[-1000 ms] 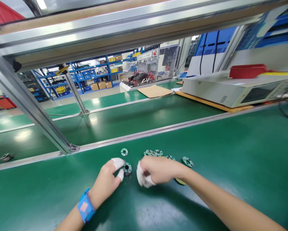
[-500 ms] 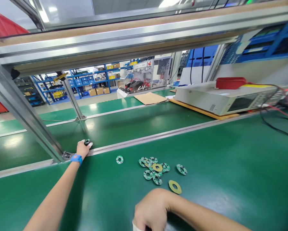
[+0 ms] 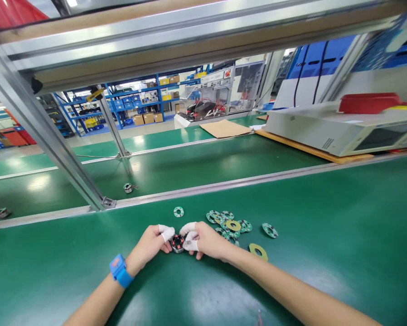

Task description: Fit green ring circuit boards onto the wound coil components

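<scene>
Between my two hands, low in the middle of the view, is a small round motor part (image 3: pixel 177 243) with a dark core and red spots. My left hand (image 3: pixel 157 240), with white finger covers and a blue wristband, grips its left side. My right hand (image 3: pixel 201 240), also with white finger covers, holds its right side. Just behind lies a single green ring board (image 3: pixel 178 212). A pile of green and yellow ring boards (image 3: pixel 233 225) sits to the right, with one green ring (image 3: pixel 269 230) and one yellow ring (image 3: pixel 258 251) apart from it.
A similar round part (image 3: pixel 128 188) stands on the far belt beyond the metal rail (image 3: pixel 203 188); another (image 3: pixel 2 213) lies far left. A slanted metal post (image 3: pixel 64 145) rises at left. A grey instrument (image 3: pixel 312 127) with a red bin (image 3: pixel 368 103) stands at back right.
My left hand has come back from the far belt, where a round part now stands. My right hand has moved up from the bottom edge. Both hands now hold a round part together.
</scene>
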Available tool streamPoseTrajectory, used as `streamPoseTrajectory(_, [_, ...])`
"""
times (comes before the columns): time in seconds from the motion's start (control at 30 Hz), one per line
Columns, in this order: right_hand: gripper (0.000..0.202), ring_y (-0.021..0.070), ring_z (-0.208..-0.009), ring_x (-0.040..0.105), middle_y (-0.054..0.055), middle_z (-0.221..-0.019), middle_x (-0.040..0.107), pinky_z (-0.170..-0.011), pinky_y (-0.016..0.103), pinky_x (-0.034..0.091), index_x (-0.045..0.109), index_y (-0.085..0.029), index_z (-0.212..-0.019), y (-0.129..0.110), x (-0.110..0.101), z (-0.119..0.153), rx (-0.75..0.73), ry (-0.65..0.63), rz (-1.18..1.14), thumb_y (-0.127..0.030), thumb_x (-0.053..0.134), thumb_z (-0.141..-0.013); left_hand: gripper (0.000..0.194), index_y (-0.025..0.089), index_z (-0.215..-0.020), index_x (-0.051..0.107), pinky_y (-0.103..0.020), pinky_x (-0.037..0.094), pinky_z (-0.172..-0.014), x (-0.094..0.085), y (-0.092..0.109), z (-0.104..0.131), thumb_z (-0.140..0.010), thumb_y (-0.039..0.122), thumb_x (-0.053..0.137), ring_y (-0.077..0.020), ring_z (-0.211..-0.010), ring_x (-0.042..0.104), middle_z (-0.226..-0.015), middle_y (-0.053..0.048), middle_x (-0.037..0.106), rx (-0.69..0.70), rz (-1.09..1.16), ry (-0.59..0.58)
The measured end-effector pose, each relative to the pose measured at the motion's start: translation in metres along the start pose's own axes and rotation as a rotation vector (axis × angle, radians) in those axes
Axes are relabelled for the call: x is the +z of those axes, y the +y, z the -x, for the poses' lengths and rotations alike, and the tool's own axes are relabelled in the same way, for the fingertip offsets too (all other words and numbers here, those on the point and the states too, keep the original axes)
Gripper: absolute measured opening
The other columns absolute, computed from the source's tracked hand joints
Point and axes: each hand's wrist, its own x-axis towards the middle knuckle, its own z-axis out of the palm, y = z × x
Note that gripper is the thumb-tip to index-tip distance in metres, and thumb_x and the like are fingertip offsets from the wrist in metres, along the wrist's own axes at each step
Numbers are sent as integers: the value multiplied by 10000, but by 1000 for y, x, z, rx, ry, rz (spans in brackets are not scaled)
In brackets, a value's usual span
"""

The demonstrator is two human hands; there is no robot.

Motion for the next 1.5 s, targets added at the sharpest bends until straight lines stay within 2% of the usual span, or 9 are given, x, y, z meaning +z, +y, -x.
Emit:
streamPoseTrajectory(0.13, [232,108,-470,505,-45,-593,567,-416,193,411,523,-158,-848,0,0,4,-71,48,163,-142,642,-649,344,127,-771,639,-265,475,-623,-2,3,4,-718,465,608,-132,-625,575,-717,-40,639,139,-86,-10])
streamPoseTrajectory(0.33, [255,174,-754,539,35,-859,608,-629,258,418,591,-201,-995,-1,0,13,-590,273,774,-179,661,-751,570,174,-1095,587,-302,473,-826,4,-1,12,-557,162,773,-184,-898,584,-1015,-47,623,336,-241,-11])
streamPoseTrajectory(0.4, [121,187,-786,526,58,-875,614,-616,265,392,631,-205,-939,-1,-4,15,-785,229,991,-180,543,-859,458,177,-1036,618,-299,466,-818,4,0,11,-599,118,741,-180,-880,582,-966,-36,636,394,-371,36])
streamPoseTrajectory(0.6, [385,178,-673,494,59,-695,587,-551,293,328,621,-148,-789,-1,-2,16,-1103,34,1326,-110,283,-968,368,184,-1096,616,-305,450,-893,-9,-1,2,-735,121,638,-174,-961,582,-1045,-62,648,509,-461,-59])
streamPoseTrajectory(0.8, [287,177,-575,484,55,-664,590,-484,294,307,625,-159,-826,-3,10,24,-1039,-49,1209,-255,376,-931,456,181,-1171,586,-351,424,-964,-13,-8,0,-726,85,577,-188,-1041,572,-1133,-84,630,488,-388,-74])
streamPoseTrajectory(0.93, [311,159,-603,539,50,-687,631,-568,263,389,653,-174,-806,-14,1,18,-822,262,745,-263,378,-921,462,154,-1150,589,-351,436,-951,-13,-8,-5,-701,70,516,-184,-1000,597,-1107,-79,650,379,-203,-12])
streamPoseTrajectory(1.07, [184,157,-599,545,28,-692,641,-586,252,414,692,-176,-831,-20,-6,-2,-507,450,430,-204,511,-806,195,116,-827,645,-258,499,-600,-8,-4,-9,-738,260,548,-135,-613,591,-738,-37,661,218,-67,126])
streamPoseTrajectory(1.27, [171,121,-493,472,-17,-551,558,-476,213,343,712,-166,-753,-14,-2,-18,-400,191,412,-201,547,-775,210,121,-800,596,-221,480,-482,5,-4,-6,-692,301,586,-106,-463,561,-575,4,613,86,12,116])
streamPoseTrajectory(1.5, [201,98,-373,417,-48,-478,472,-387,195,291,679,-157,-828,-5,0,-17,-260,135,322,-238,496,-805,139,135,-758,569,-214,485,-458,10,-5,-9,-741,267,532,-115,-446,582,-523,6,595,50,32,158])
